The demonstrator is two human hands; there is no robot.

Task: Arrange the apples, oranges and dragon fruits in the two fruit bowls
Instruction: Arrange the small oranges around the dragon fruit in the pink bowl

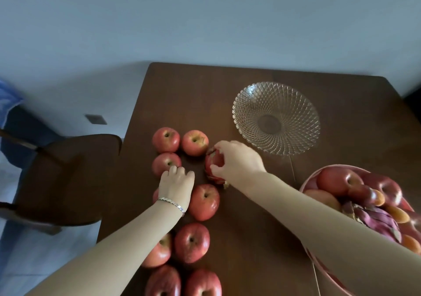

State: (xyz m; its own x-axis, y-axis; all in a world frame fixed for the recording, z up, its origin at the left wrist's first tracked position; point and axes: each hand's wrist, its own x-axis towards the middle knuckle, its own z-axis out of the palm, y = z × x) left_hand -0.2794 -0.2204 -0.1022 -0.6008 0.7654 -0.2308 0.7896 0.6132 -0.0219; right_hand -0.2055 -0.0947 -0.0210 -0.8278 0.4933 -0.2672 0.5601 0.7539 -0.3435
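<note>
Right hand (237,161) is wrapped round a dragon fruit (215,160), with fingers over the top and thumb on the near side. The fruit is seen low at the worktop (250,216); contact with it can't be told. Left hand (176,183) is laid knuckles-up, fingers curled down, over a mostly hidden apple (155,195). Whether it is gripped cannot be told. A bracelet (173,203) is worn on that wrist.

Loose apples (195,142) are set in two rough columns along the left side of the worktop, crowding both hands. One is just beside the held dragon fruit.

A glass bowl (276,118) is placed beyond the right hand. A pink bowl (303,185) is seen at right, piled with apples, oranges (398,215) and a second dragon fruit (376,220), partly covered by the right forearm. A chair (68,170) is seen left of the worktop.
</note>
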